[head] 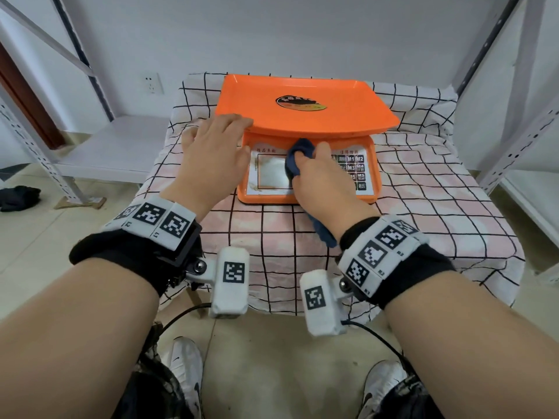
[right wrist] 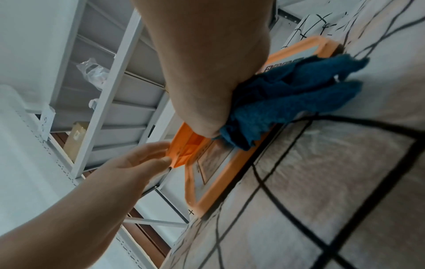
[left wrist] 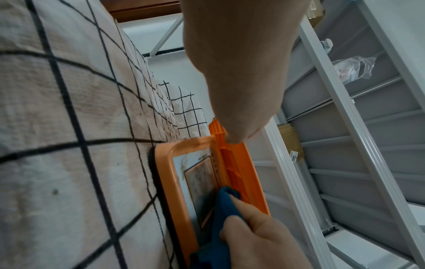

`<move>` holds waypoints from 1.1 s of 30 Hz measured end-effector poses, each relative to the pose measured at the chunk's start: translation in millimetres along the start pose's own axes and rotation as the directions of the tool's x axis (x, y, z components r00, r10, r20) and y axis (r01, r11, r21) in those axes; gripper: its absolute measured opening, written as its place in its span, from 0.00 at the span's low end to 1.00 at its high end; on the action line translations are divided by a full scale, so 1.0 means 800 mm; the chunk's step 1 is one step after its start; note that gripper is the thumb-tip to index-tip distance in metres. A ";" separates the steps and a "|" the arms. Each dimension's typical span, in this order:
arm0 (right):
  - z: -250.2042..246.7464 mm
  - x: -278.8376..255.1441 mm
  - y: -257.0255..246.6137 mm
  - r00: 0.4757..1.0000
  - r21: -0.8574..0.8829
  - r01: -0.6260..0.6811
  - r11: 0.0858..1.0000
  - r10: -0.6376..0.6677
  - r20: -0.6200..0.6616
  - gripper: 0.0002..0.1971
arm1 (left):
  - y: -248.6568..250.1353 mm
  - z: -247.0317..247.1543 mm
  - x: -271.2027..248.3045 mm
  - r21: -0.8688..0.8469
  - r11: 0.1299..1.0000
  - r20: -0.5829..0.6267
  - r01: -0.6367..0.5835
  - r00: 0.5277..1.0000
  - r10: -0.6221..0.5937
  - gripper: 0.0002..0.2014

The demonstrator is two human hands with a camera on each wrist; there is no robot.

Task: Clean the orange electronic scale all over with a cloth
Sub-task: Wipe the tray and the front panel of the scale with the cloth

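Observation:
The orange electronic scale (head: 302, 98) stands on a table covered with a checked sheet (head: 423, 192). Its wide tray is on top, and below it a sloped front panel (head: 266, 173) carries a display window and keys. My left hand (head: 233, 131) holds the tray's front left corner, fingers on top and thumb beneath; the right wrist view shows this hand (right wrist: 147, 158) on the corner. My right hand (head: 317, 173) grips a bunched dark blue cloth (head: 298, 155) and presses it on the panel between window and keys. The cloth (right wrist: 294, 91) trails back under the right hand. The left wrist view shows the cloth (left wrist: 225, 203) against the window.
Grey metal shelf racks stand to the left (head: 36, 140) and right (head: 514, 146) of the table, close to its sides. A dark rag (head: 18, 198) lies on the tiled floor at the far left. A wall socket (head: 151, 83) sits behind the table.

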State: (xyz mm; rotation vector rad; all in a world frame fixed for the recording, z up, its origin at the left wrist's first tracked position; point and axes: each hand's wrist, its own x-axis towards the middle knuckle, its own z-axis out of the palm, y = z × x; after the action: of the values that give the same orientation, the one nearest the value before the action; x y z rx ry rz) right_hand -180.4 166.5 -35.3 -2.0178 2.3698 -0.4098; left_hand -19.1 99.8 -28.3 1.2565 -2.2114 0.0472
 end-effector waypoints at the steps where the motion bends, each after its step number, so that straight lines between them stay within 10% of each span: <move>1: -0.001 0.002 -0.003 1.000 0.000 0.016 1.000 -0.016 0.006 0.17 | -0.003 0.000 -0.002 0.007 1.000 -0.003 -0.017 1.000 0.017 0.22; 6: -0.001 0.005 -0.018 0.981 0.032 0.178 0.983 -0.180 0.071 0.17 | -0.019 -0.003 -0.004 0.026 1.000 -0.011 -0.003 1.000 0.003 0.24; 13: -0.004 0.014 -0.029 1.000 0.072 0.026 0.997 -0.025 -0.015 0.17 | -0.027 -0.008 -0.008 0.022 0.999 0.007 0.038 0.999 -0.038 0.25; 33: -0.012 0.026 -0.056 0.976 0.222 0.133 0.966 -0.167 0.139 0.13 | -0.035 -0.014 -0.010 0.015 0.997 0.024 0.081 0.996 -0.081 0.24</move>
State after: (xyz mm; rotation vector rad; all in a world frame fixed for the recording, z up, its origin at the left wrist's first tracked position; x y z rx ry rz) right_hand -142.0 141.9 -13.4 -2.0548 1.9977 -0.4640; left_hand 11.2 94.1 -30.0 1.3601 -2.1817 0.0159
